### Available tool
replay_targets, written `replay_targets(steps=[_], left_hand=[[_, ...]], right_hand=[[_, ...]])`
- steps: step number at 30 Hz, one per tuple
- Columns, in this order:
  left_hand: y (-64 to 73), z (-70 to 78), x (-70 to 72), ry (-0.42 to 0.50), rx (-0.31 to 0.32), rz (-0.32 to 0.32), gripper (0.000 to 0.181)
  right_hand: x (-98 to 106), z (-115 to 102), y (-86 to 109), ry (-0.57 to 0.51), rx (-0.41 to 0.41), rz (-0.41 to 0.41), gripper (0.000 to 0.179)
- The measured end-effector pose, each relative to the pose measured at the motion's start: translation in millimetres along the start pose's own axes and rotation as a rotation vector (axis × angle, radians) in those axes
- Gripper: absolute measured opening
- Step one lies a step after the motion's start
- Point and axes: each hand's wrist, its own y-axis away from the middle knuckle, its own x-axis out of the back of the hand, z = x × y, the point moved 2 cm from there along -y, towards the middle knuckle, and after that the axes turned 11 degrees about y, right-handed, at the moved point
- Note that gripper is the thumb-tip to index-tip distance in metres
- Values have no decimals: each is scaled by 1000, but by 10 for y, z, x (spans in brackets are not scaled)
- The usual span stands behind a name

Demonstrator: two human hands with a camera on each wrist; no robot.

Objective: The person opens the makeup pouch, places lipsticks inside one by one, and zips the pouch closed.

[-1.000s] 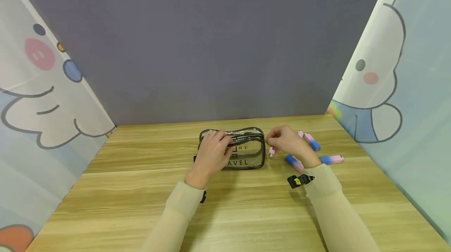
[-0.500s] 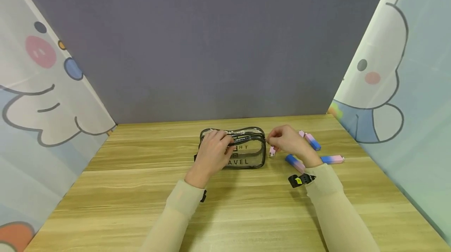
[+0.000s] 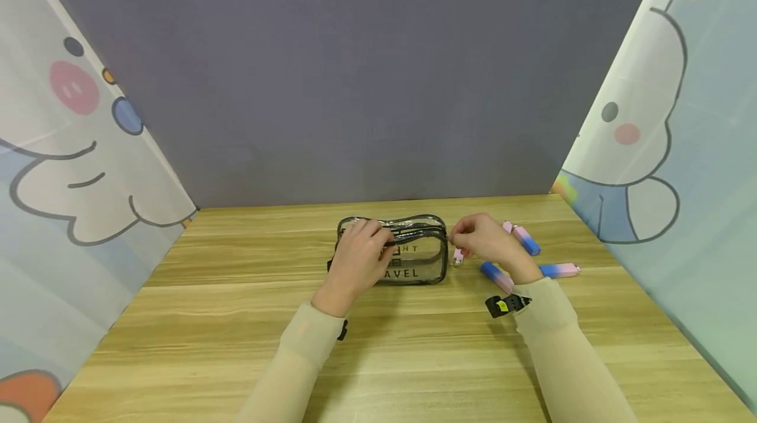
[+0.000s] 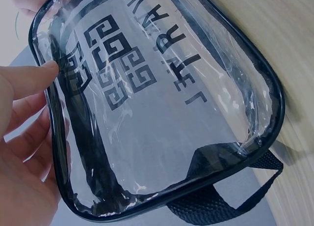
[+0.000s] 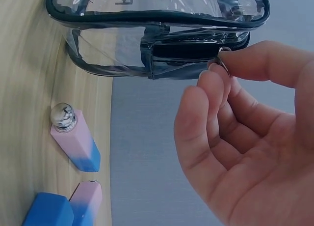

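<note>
A clear travel pouch [image 3: 421, 260] with black piping and dark lettering stands on the wooden table. My left hand [image 3: 359, 253] grips its top edge, thumb [image 4: 37, 77] on the near face and fingers behind the rim. At the pouch's right end, my right hand [image 3: 485, 239] pinches a small metal zipper pull [image 5: 223, 63] between thumb and fingertips. A black fabric loop [image 4: 221, 206] sticks out from the pouch's other end. Just below the right hand lies a pink tube [image 3: 458, 257] with a silvery ball tip, partly covered by the fingers in the head view.
Several pink-and-blue tubes lie right of the pouch: one tube [image 3: 498, 276] by the right wrist, another tube [image 3: 560, 270] farther right, one more tube [image 3: 526, 240] behind the hand. A grey panel [image 3: 378, 81] rises at the table's back edge, with patterned curtains [image 3: 639, 114] at the sides.
</note>
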Motion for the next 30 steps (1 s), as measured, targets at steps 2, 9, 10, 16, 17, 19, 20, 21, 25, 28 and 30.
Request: replay_targets(steps=[2,9,10,16,17,19,20,21,25,28,30], left_hand=[[-3,2,-4,-1,0,-1,11],[-10,13,-3,3,-12,-4,10],[-11,13,-2,4,-13,-4,10],[-22,5,1,0,-15,-10,10],[-25,5,0,-1,-15,-12,10],[-30,7,-1,0,-15,-14,10],[-30,8,-1,1,-15,-15,10],[-30,10,0,3,-14,-15,10],[-20,2,4,15,-5,-12,10],[-9,-8,14,22,-2,-9,11],[-8,-11,22,23,-4,-8,10]], right_hand=[[2,6,2,3,-3,1,18],[10,43,4,-2,-11,-7,21],[10,46,0,-3,-9,-6,20],[12,49,-13,-4,-1,-1,19],[14,49,-10,-5,-2,-2,20],[19,52,-6,-9,-6,-6,21],[20,53,-3,-11,-7,-7,21],[21,54,0,-13,-9,-9,21],[21,55,1,-15,-11,-9,20],[14,48,-8,-14,-6,-10,19],[13,42,-17,-11,0,-10,18]])
